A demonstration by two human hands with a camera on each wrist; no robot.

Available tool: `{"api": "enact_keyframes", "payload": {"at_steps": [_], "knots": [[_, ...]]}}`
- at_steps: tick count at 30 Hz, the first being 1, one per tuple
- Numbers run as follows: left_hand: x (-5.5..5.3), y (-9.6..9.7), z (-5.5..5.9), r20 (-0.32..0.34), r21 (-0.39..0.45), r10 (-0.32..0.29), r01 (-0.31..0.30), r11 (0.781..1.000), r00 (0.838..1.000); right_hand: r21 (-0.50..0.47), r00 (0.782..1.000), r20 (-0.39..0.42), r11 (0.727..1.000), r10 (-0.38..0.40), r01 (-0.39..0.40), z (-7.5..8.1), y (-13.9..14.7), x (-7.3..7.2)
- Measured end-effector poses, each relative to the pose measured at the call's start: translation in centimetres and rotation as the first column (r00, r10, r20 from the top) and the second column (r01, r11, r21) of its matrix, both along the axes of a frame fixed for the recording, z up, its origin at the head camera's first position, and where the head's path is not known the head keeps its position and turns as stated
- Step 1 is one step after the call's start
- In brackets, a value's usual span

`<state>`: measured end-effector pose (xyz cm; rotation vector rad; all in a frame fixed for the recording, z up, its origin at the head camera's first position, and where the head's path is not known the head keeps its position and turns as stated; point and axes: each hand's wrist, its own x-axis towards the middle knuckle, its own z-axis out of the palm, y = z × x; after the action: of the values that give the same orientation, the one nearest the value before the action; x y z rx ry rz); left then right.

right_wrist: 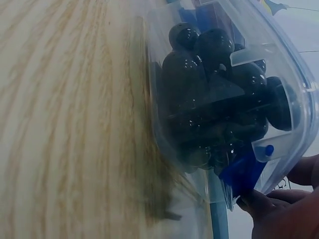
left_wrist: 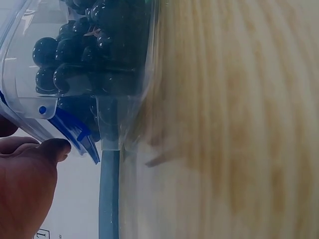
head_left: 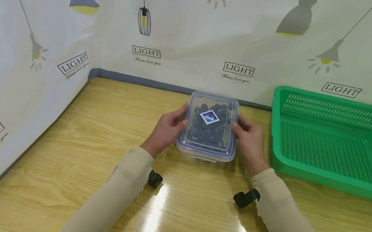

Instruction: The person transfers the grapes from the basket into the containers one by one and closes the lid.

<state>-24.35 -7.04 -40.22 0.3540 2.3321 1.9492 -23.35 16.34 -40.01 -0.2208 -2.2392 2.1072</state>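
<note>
A clear box (head_left: 209, 127) of dark berries sits on the wooden counter (head_left: 93, 150), its long axis running away from the person; the left hand (head_left: 166, 130) grips the box's left long side and the right hand (head_left: 249, 141) its right, fingers curled against the walls and thumbs at the lid's rim, so the box lies squarely between both grips, neither hand nearer; the blue side clip (left_wrist: 75, 132) lies at the left fingertips; a green basket (head_left: 340, 142) stands well right of the box

Green basket (head_left: 342, 145) cut off at right edge of head view. Both wrist views crop the container (left_wrist: 84, 64); wood grain there blurred.
</note>
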Motion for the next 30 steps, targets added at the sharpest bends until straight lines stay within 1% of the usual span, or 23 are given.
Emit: {"api": "enact_keyframes", "payload": {"at_steps": [6, 10, 16, 20, 25, 28, 30], "knots": [[-0.09, -0.04, 0.1, 0.007, -0.026, -0.015, 0.015, 1.0, 1.0, 0.009, 1.0, 0.0, 1.0, -0.005, 0.005, 0.2, -0.06, -0.09], [-0.02, -0.2, 0.05, 0.033, -0.046, -0.02, 0.021, 0.999, 0.999, 0.02, 1.0, -0.003, 1.0, -0.006, 0.006, 0.27, -0.17, -0.07], [-0.01, -0.49, -0.38, 0.085, -0.039, -0.029, 0.033, 0.999, 0.996, 0.064, 1.0, 0.01, 0.998, 0.0, -0.001, 0.07, -0.12, 0.13], [-0.09, -0.45, -0.33, 0.122, -0.079, -0.03, 0.039, 0.996, 0.992, 0.091, 1.0, 0.021, 0.996, 0.002, -0.004, 0.0, -0.04, 0.22], [-0.12, -0.21, -0.12, 0.128, -0.151, -0.023, 0.042, 0.988, 0.992, 0.129, 1.0, 0.008, 0.992, 0.007, -0.008, -0.12, -0.09, 0.13], [0.0, -0.18, 0.03, 0.128, -0.159, -0.016, 0.037, 0.987, 0.992, 0.133, 1.0, 0.001, 0.991, 0.007, -0.007, -0.18, -0.11, 0.07], [0.03, -0.14, 0.04, 0.12, -0.163, -0.002, 0.022, 0.986, 0.993, 0.125, 1.0, 0.002, 0.992, 0.002, -0.002, -0.19, -0.09, 0.06]]}}
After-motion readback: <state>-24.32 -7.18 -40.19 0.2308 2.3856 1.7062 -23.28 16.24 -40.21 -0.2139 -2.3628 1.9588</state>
